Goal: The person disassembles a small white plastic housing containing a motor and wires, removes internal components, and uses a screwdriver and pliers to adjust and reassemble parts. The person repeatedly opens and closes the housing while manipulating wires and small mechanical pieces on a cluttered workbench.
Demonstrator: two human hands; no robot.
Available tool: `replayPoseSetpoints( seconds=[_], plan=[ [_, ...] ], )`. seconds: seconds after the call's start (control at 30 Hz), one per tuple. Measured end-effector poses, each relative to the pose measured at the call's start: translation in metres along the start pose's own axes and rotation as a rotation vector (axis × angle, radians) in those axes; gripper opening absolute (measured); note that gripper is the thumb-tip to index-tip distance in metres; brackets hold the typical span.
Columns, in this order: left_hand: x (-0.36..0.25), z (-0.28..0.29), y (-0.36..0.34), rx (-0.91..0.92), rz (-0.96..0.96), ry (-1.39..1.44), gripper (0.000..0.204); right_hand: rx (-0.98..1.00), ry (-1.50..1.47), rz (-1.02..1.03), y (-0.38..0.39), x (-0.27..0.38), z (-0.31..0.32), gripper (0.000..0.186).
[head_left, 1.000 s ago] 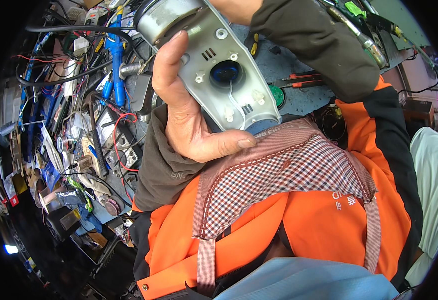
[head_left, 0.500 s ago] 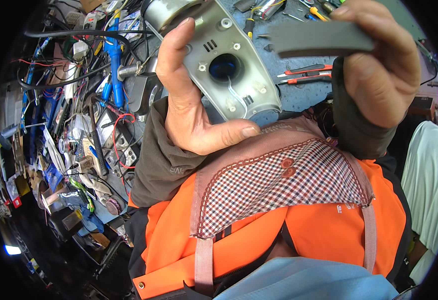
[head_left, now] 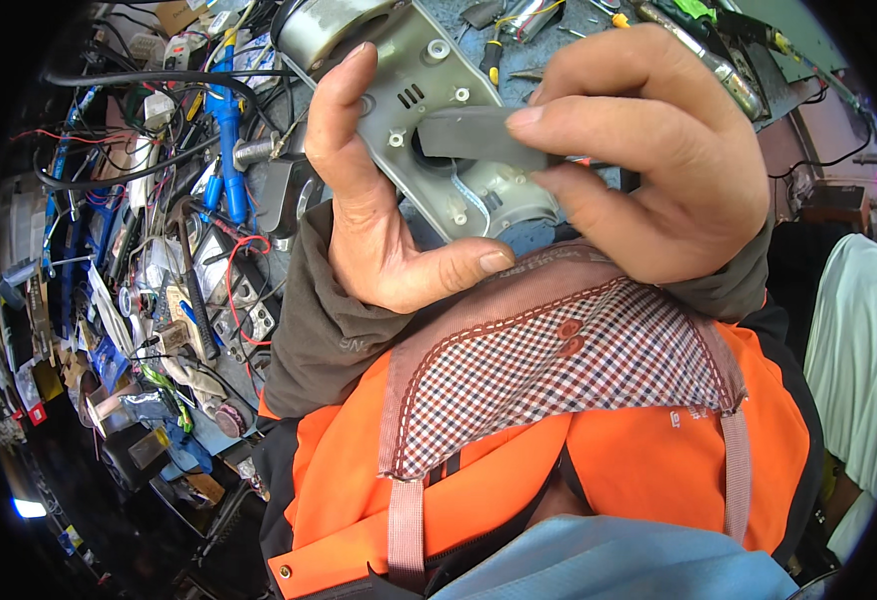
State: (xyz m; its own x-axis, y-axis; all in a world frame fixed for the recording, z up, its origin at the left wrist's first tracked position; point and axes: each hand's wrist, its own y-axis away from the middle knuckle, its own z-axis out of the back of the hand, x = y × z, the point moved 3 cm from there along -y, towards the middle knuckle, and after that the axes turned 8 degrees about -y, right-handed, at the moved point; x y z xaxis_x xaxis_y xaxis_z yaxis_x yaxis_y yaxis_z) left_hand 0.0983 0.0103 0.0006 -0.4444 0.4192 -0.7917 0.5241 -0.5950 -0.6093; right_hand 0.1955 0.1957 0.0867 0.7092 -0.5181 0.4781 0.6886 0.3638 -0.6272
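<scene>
A pale grey-green molded housing (head_left: 414,65) lies on the blue worktop at the upper middle, its inner side facing up. It has screw posts, slots and a round dark opening, from which a thin white cable (head_left: 471,195) trails. My left hand (head_left: 374,230) is at the housing's left edge, thumb and index finger spread wide with nothing seen between them; its other fingers are hidden. Between the thumb and fingers of my right hand (head_left: 669,150) is a flat dark grey bar-shaped piece (head_left: 469,135). Its left end hangs over the round opening and hides part of it.
Tangled black cables (head_left: 169,76), a blue tool (head_left: 227,120) and many small parts crowd the left side. Behind the housing lies a yellow-and-black screwdriver (head_left: 494,62). A metal tube (head_left: 729,80) lies at the upper right. Pale cloth (head_left: 854,370) hangs at the right.
My right hand has moved left with the dark grey piece, bringing it from the right side to over the housing's opening. My left hand keeps nearly the same place and spread.
</scene>
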Motion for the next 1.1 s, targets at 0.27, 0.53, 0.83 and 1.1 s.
replayPoseSetpoints(
  seconds=[0.27,0.53,0.83,1.1],
  plan=[
    [-0.001,-0.001,-0.003,0.065,-0.04,-0.061,0.131,-0.109,0.214,0.032,-0.003,-0.005,-0.034,0.03],
    [-0.003,0.001,-0.007,0.148,-0.098,-0.214,0.128,-0.057,0.389,-0.022,-0.012,0.003,-0.038,0.028],
    [-0.008,0.001,-0.004,0.173,-0.021,-0.198,0.124,-0.081,0.398,0.038,-0.015,0.0,-0.05,0.02],
    [-0.007,-0.001,-0.001,0.15,0.076,-0.048,0.121,-0.025,0.546,0.029,-0.016,0.004,-0.056,0.016]
  ],
)
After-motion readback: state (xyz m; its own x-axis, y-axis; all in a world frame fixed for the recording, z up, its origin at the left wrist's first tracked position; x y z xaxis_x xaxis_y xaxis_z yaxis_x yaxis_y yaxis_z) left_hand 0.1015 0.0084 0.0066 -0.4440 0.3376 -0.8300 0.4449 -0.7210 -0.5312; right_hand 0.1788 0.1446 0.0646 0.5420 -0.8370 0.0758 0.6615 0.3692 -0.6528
